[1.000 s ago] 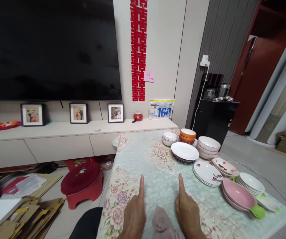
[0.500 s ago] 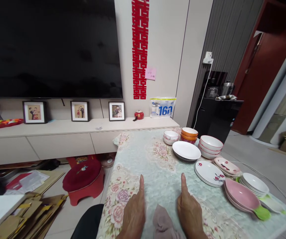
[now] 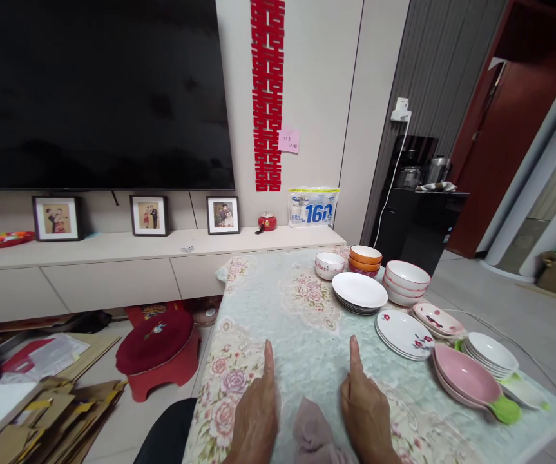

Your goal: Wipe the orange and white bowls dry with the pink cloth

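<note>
My left hand (image 3: 257, 409) is above the flowered tablecloth (image 3: 301, 361), index finger stretched forward, holding nothing I can see. To its right, my right hand (image 3: 365, 412) points forward the same way, its other fingers curled under and partly hidden. Between my wrists lies a crumpled mauve cloth (image 3: 314, 432), touched by neither hand as far as I can tell. Nearest to my right hand are a stack of flower-patterned plates (image 3: 401, 332) and a pair of pink dishes (image 3: 466, 374) with a green handle. A stack of white plates (image 3: 359, 290) sits farther back.
Bowls in white (image 3: 330, 264), orange (image 3: 365, 256) and pink-rimmed (image 3: 407, 276) stacks stand at the table's far right. Small white dishes (image 3: 493, 351) rest near the right edge. Left of the table are a red stool (image 3: 156, 351) and flattened cardboard (image 3: 55, 419). Behind runs a low cabinet (image 3: 113, 254).
The view has shifted slightly, so most things sit a little farther left. Both hands keep the same pointing pose, and the tableware has not moved.
</note>
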Motion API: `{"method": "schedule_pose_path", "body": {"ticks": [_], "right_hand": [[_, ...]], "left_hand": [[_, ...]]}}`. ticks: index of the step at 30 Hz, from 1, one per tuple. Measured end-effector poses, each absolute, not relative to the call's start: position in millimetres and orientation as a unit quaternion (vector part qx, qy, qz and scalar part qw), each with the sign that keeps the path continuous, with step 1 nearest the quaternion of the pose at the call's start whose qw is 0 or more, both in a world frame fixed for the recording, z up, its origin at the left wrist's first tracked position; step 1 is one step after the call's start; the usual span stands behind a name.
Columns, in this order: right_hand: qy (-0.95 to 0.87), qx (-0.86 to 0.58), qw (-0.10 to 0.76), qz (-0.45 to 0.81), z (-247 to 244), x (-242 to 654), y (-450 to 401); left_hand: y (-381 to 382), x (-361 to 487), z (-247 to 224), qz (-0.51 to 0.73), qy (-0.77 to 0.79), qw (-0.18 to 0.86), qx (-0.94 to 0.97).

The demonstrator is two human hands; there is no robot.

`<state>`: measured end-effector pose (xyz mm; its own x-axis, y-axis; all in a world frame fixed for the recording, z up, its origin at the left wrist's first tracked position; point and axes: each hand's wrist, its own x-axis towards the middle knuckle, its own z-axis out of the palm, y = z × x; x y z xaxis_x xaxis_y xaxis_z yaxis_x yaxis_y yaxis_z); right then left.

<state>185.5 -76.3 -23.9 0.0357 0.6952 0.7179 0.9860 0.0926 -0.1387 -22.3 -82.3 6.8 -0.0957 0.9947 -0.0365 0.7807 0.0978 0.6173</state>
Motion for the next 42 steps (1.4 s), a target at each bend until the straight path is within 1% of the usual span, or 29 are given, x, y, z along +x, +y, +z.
{"method": "schedule_pose_path", "body": {"ticks": [3, 13, 20, 26, 28, 30, 32, 37, 40, 42], "right_hand": [[-0.66, -0.634, 0.339, -0.217, -23.9, 185.5, -76.8], [-0.665, -0.627, 0.359, -0.186, -27.9, 187.0, -75.4], [-0.664, -0.63, 0.362, -0.177, -31.2, 188.0, -76.3], [-0.71, -0.622, 0.311, -0.111, -40.2, 193.1, -72.5], [-0.729, -0.602, 0.313, -0.095, -41.8, 194.0, -71.3], [-0.737, -0.584, 0.33, -0.081, -41.6, 194.4, -70.3], [-0.737, -0.573, 0.351, -0.066, -40.6, 195.1, -69.6], [-0.73, -0.553, 0.402, -0.009, -37.9, 198.9, -67.6], [-0.707, -0.564, 0.425, 0.046, -30.2, 201.8, -65.3], [-0.689, -0.572, 0.438, 0.081, -18.3, 204.4, -60.5]], "left_hand": [[-83.2, -22.0, 9.4, 0.183, 0.712, 0.221, 0.641], [-82.1, -22.8, 9.4, 0.156, 0.713, 0.215, 0.649], [-83.7, -21.2, 11.5, 0.164, 0.717, 0.223, 0.639], [-81.0, -20.1, 14.9, 0.145, 0.719, 0.243, 0.635], [-80.1, -21.3, 8.6, 0.131, 0.707, 0.242, 0.651], [-78.3, -20.6, 2.5, 0.114, 0.684, 0.215, 0.688], [-73.8, -16.0, 0.1, 0.152, 0.656, 0.204, 0.71], [-45.5, 10.3, 4.5, 0.355, 0.544, 0.238, 0.722], [-24.7, 28.0, -0.8, 0.413, 0.532, 0.272, 0.687], [-13.8, 38.3, -7.0, 0.419, 0.543, 0.294, 0.666]]}}
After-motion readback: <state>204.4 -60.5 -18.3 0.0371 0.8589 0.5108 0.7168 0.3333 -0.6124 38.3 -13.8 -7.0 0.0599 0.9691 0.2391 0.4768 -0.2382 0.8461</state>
